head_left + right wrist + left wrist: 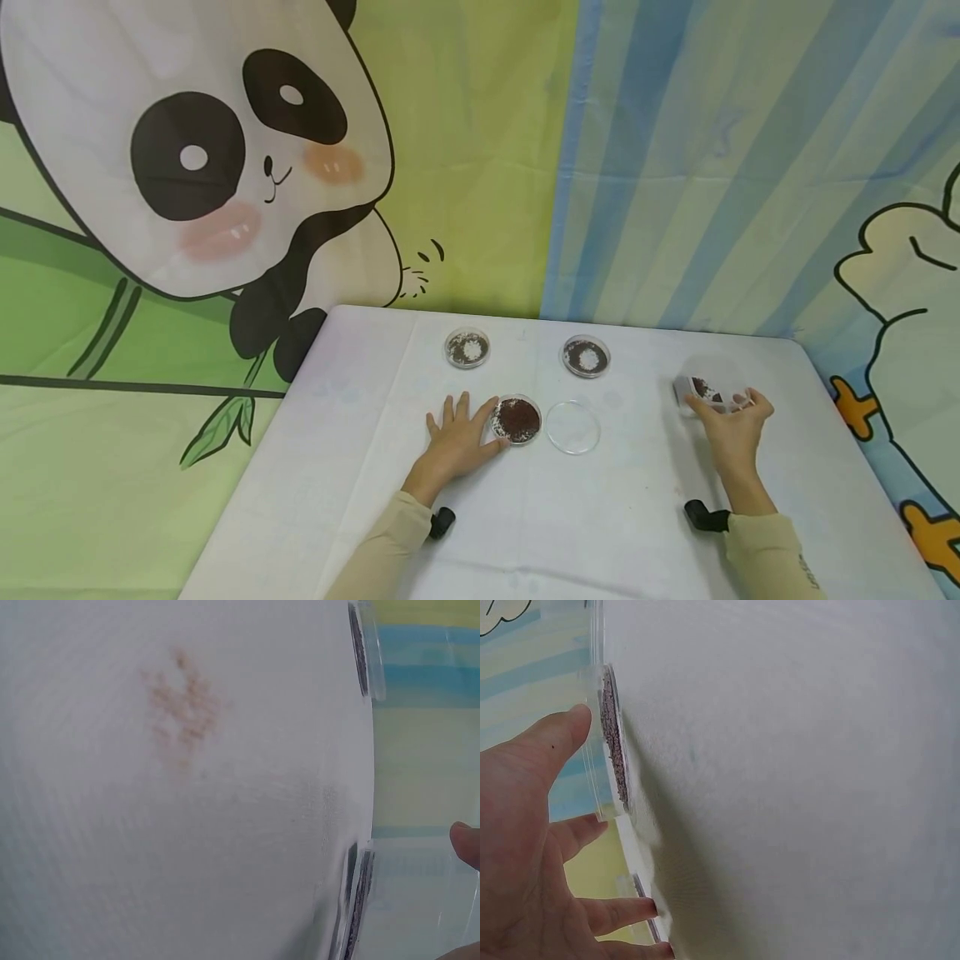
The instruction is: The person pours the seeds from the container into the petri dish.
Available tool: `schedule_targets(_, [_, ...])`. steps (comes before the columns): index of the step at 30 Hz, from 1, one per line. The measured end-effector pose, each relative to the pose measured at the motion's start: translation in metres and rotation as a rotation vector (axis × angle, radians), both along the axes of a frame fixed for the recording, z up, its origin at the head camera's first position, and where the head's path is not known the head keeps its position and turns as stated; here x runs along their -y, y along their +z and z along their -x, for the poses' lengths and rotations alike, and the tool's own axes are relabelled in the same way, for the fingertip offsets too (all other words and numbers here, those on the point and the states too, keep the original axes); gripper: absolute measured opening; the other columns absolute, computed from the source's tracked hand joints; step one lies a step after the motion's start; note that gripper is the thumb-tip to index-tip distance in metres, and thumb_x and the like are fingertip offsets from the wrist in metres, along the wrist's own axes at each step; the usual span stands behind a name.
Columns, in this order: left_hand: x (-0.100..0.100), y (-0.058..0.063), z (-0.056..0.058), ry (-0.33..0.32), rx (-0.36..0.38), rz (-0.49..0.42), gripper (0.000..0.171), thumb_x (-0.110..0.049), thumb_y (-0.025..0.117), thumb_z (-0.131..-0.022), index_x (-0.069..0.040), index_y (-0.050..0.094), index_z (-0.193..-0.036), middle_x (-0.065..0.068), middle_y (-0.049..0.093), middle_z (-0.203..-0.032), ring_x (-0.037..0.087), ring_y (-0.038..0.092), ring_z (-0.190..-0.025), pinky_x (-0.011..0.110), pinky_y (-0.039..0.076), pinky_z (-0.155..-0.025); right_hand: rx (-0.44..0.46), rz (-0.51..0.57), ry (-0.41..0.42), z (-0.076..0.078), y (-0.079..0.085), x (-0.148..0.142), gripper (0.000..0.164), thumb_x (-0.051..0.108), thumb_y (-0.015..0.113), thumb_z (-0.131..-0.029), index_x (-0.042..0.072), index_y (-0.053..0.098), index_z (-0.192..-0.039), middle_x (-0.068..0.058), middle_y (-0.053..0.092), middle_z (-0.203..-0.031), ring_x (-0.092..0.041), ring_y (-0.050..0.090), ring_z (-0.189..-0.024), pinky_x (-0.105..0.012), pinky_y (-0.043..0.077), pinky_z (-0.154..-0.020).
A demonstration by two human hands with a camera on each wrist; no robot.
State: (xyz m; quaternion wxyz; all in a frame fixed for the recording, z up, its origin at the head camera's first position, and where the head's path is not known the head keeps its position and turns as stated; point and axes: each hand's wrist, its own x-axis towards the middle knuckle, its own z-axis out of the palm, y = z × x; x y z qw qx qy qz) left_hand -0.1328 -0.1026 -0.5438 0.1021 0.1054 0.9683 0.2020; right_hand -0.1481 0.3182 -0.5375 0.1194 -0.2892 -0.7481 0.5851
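Note:
My left hand [453, 446] lies with fingers spread beside a petri dish [517, 419] of reddish-brown granules. Its thumb and index fingertips touch the dish's left side; in the left wrist view the dish [613, 742] appears edge-on by the thumb. Over on the right, my right hand [735, 429] grips a clear plastic container [705, 390] with dark brown granules in it, thumb on one side and fingers on the other. The right wrist view shows the container's clear wall [412, 892] and part of a fingertip; most of that hand is outside this view.
A clear round lid [573, 427] lies just right of the near dish. Two more petri dishes, a left one [467, 348] and a right one [586, 357], stand at the back with white patches on brown granules. A brownish smudge [184, 705] marks the white tabletop [570, 533].

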Motion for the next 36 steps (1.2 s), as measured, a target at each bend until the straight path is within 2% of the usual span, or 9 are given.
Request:
schedule_targets(3, [0.0,0.0,-0.001,0.0,-0.001,-0.007,0.076,-0.062,0.061,-0.091,-0.03,0.038,-0.155,0.028,0.024,-0.158,0.055,0.013,-0.144,0.08,0.011,-0.103,0.021,-0.017,0.008,0.0,-0.002,-0.001,0.106,0.029,0.083,-0.083,0.011,0.005,-0.153,-0.018,0.022,-0.153,-0.016,0.047,-0.101,-0.019,0.043,-0.083])
schedule_targets(5, [0.0,0.0,-0.001,0.0,0.002,-0.006,0.076,-0.062,0.061,-0.091,-0.03,0.037,-0.156,0.028,0.023,-0.158,0.055,0.012,-0.144,0.08,0.011,-0.104,0.025,-0.024,0.015,0.0,-0.002,-0.002,0.107,0.032,0.083,-0.083,0.01,0.004,-0.153,-0.02,0.021,-0.154,-0.023,0.047,-0.112,-0.027,0.042,-0.093])
schedule_targets(9, [-0.001,-0.001,0.0,-0.001,0.001,0.001,0.077,-0.062,0.062,-0.091,-0.031,0.036,-0.156,0.027,0.023,-0.159,0.054,0.012,-0.144,0.079,0.01,-0.104,0.02,-0.044,0.018,0.0,-0.003,-0.002,0.11,0.036,0.082,-0.083,0.008,0.002,-0.153,-0.025,0.017,-0.156,-0.037,0.032,-0.135,-0.045,0.033,-0.108])
schedule_targets(16, [-0.001,-0.002,0.0,0.001,-0.001,0.004,0.077,-0.062,0.062,-0.091,-0.031,0.036,-0.156,0.027,0.023,-0.159,0.054,0.012,-0.145,0.079,0.01,-0.104,0.023,-0.12,0.023,0.0,-0.007,0.001,0.115,0.039,0.082,-0.082,0.007,0.0,-0.156,-0.03,0.023,-0.152,-0.042,0.038,-0.129,-0.051,0.034,-0.105])
schedule_targets(20, [0.0,-0.002,-0.001,0.0,-0.008,-0.003,0.076,-0.062,0.062,-0.091,-0.029,0.038,-0.155,0.028,0.024,-0.158,0.055,0.013,-0.144,0.08,0.011,-0.103,0.005,-0.138,0.033,-0.003,-0.005,0.003,0.116,0.039,0.082,-0.082,0.01,-0.002,-0.158,-0.026,0.015,-0.156,-0.042,0.028,-0.138,-0.053,0.029,-0.11])
schedule_targets(23, [0.0,-0.001,-0.001,-0.002,-0.003,0.001,0.076,-0.062,0.061,-0.091,-0.03,0.037,-0.156,0.028,0.023,-0.158,0.055,0.013,-0.144,0.079,0.011,-0.104,-0.049,-0.184,0.02,-0.005,-0.001,0.005,0.114,0.037,0.083,-0.082,0.012,0.003,-0.158,-0.022,0.015,-0.156,-0.04,0.022,-0.142,-0.053,0.027,-0.112])
schedule_targets(28, [0.0,-0.002,0.0,-0.004,-0.004,-0.002,0.076,-0.062,0.061,-0.091,-0.029,0.037,-0.156,0.028,0.023,-0.158,0.055,0.013,-0.144,0.08,0.011,-0.104,-0.186,-0.314,0.025,-0.008,0.012,0.014,0.1,0.031,0.082,-0.084,0.012,0.017,-0.158,-0.016,0.022,-0.154,-0.033,0.025,-0.141,-0.049,0.024,-0.114])
schedule_targets(32, [0.0,-0.002,0.0,-0.004,-0.001,0.003,0.077,-0.063,0.061,-0.091,-0.03,0.037,-0.156,0.028,0.023,-0.158,0.055,0.012,-0.144,0.08,0.011,-0.104,-0.299,-0.39,0.087,-0.01,0.025,0.026,0.092,0.022,0.081,-0.084,0.011,0.025,-0.156,-0.017,0.024,-0.153,-0.034,0.027,-0.141,-0.052,0.023,-0.115])
schedule_targets(36, [0.0,-0.002,0.0,-0.001,0.005,0.006,0.077,-0.063,0.061,-0.091,-0.032,0.035,-0.157,0.027,0.022,-0.159,0.054,0.011,-0.145,0.079,0.009,-0.104,-0.39,-0.43,0.195,-0.01,0.033,0.037,0.091,0.013,0.083,-0.082,0.009,0.03,-0.155,-0.022,0.03,-0.15,-0.04,0.031,-0.137,-0.061,0.026,-0.11])
